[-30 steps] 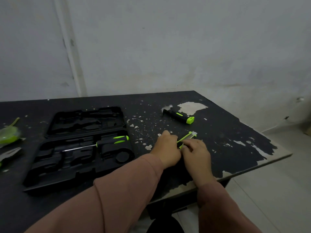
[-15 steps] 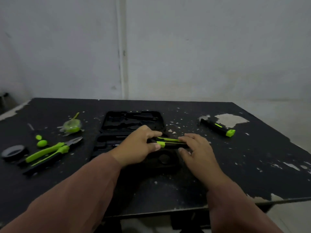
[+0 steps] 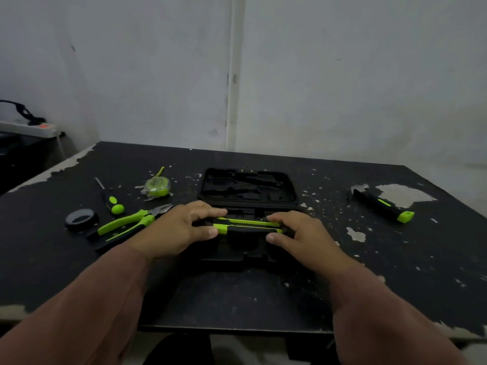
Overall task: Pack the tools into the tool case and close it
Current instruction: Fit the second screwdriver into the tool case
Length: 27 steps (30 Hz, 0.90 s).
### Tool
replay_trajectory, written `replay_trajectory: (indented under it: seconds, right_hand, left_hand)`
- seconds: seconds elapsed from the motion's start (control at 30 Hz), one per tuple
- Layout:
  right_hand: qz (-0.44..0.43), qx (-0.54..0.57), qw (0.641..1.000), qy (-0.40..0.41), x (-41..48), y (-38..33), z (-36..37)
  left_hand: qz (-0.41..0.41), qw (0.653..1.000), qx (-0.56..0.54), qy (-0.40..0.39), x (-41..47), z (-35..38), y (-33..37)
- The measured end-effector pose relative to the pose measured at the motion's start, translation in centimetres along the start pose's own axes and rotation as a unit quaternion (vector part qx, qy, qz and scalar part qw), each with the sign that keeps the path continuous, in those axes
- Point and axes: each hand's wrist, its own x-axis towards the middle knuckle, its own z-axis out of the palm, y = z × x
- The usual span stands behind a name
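Two hands are gripping one tool at the centre of the frame: our left hand [image 3: 181, 227] is pinching the left end of a green-and-black utility knife [image 3: 247, 225] between thumb and fingers, and our right hand [image 3: 300, 233] is pinching its right end the same way. We are holding the knife level over the near half of the open black tool case [image 3: 247, 191]; whether it is touching the tray we cannot tell. Left of the case, pliers [image 3: 126, 225] with green handles are lying beside a roll of black tape [image 3: 80, 218], a small screwdriver [image 3: 112, 202] and a green tape measure [image 3: 156, 186]. At the right of the frame, well apart, a hammer [image 3: 382, 205] is lying on the chipped black table [image 3: 250, 299].
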Motion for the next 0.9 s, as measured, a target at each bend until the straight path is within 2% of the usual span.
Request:
replay_trajectory:
  seconds: [0.07,0.3,0.9]
  right_hand:
    - [-0.008,-0.007,1.000,-0.013,0.1,-0.1,0.2]
    - [-0.017,0.016,1.000,-0.006,-0.1,0.3,0.8]
    - [-0.044,-0.037,0.998,-0.023,-0.2,0.5,1.1]
  left_hand:
    - [-0.015,1.000,-0.018,-0.011,-0.4,-0.1,-0.6]
    - [-0.017,0.995,0.092,-0.031,-0.9,0.6,-0.9]
    - [-0.001,0.988,0.144,-0.057,-0.9,-0.1,-0.6]
